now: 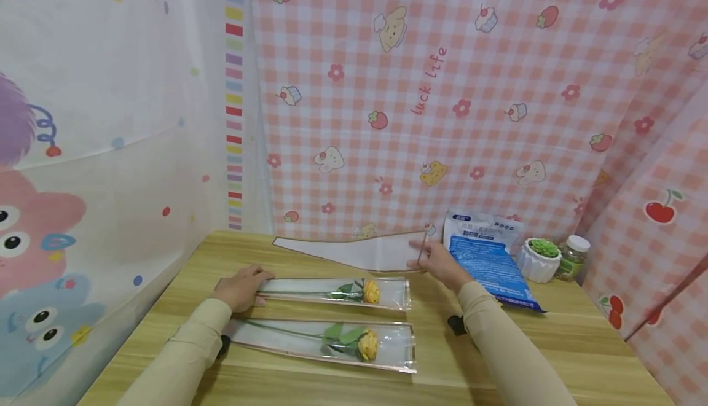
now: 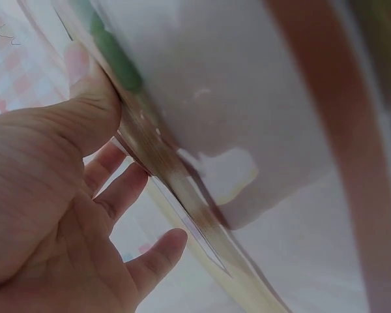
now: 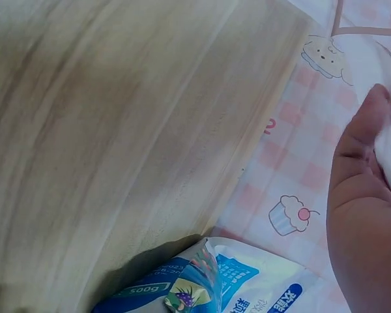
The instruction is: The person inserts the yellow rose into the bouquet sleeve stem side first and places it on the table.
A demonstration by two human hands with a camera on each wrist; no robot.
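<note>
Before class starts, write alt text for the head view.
A person's right hand holds the wide end of a white sleeve near the far edge of a table. The left hand touches the farther of two sleeves, each containing a yellow flower.

The blank sleeve (image 1: 348,253), flat, white and brown-edged, tapers toward 9 o'clock; the right hand (image 1: 439,263) holds its wide end at 3 o'clock. Toward 6 o'clock from it lies the far sleeve (image 1: 310,284), clear-fronted, with a yellow far rose (image 1: 371,292) inside, bloom at 3 o'clock, stem running to 9, where the left hand (image 1: 241,287) touches the narrow end. Nearer 6 o'clock, roughly parallel, the near sleeve (image 1: 301,346) encloses the near rose (image 1: 367,346), also yellow, green-leaved, bloom toward 3.
</note>
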